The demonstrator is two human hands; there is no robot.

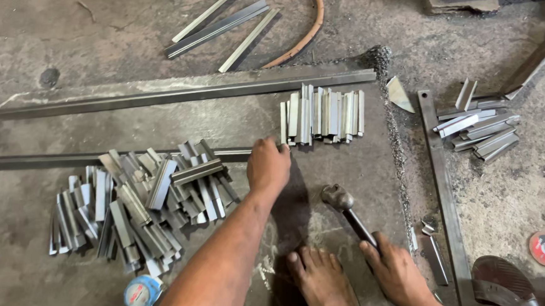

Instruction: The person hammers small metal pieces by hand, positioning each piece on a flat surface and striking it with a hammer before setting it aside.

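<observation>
Left hand (267, 166) rested, fingers curled, nothing held, beside neat row of cut steel pieces (322, 114); hammer (350, 214) gripped by right hand (396, 273) below row.

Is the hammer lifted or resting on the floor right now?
Resting, as far as one view shows: the hammer head sits against the concrete floor, handle gripped low by the right hand.

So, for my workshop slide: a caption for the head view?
Left hand touches aligned metal pieces; right hand grips a hammer.
</observation>
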